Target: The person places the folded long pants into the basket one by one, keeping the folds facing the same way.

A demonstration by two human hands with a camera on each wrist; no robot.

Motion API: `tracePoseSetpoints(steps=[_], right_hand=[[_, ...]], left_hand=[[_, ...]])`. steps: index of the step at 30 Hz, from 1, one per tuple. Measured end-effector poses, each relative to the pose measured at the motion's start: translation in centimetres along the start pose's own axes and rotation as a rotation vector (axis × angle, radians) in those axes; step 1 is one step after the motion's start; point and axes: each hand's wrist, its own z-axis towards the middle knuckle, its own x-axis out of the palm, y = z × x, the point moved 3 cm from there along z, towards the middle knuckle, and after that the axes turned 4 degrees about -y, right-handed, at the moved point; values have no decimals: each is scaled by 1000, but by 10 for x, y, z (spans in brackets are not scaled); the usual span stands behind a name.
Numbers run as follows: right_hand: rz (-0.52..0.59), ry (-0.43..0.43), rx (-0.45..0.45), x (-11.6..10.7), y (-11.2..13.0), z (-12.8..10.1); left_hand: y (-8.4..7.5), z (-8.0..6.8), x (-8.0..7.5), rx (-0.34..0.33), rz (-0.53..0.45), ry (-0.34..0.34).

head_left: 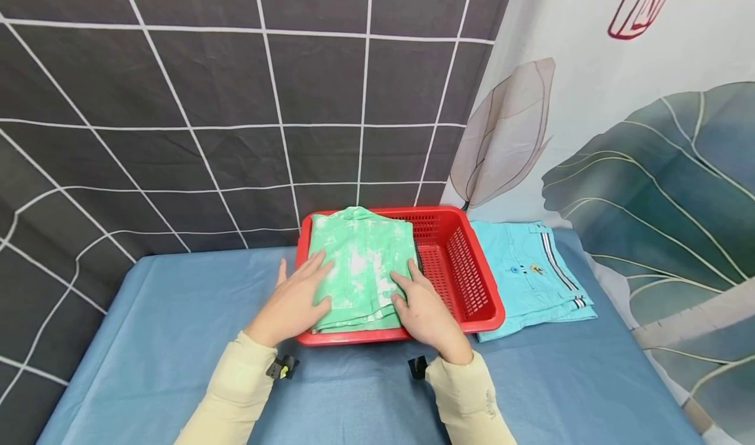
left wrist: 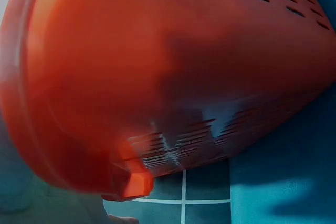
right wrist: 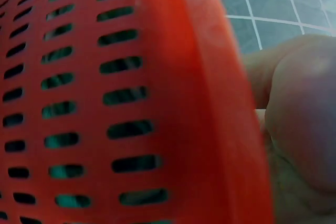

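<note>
A folded green and white tie-dye garment [head_left: 360,261] lies in the left part of a red plastic basket [head_left: 401,335]. My left hand [head_left: 297,301] rests at the garment's left edge, its fingers straight and spread. On the other side, my right hand [head_left: 425,307] touches the garment's right edge with extended fingers. In the left wrist view the basket's outer wall [left wrist: 105,77] fills most of the frame. The right wrist view has the slotted basket side [right wrist: 173,129] close up, with part of my right hand [right wrist: 307,114] over its rim.
Folded light blue shorts [head_left: 531,281] with a striped side band lie right of the basket on the blue-covered table [head_left: 194,314]. Behind stands a dark cloth with a white grid [head_left: 236,104]. A patterned curtain [head_left: 590,170] hangs at the right.
</note>
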Motion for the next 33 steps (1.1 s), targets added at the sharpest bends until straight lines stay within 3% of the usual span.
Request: tracePoseSetpoints(steps=[9, 33], right_hand=[[-118, 56, 13, 4, -1, 2], [-161, 127, -44, 7, -5, -1]], left_hand=[[-1, 1, 4, -18, 48, 15], [-4, 1, 8, -52, 58, 41]])
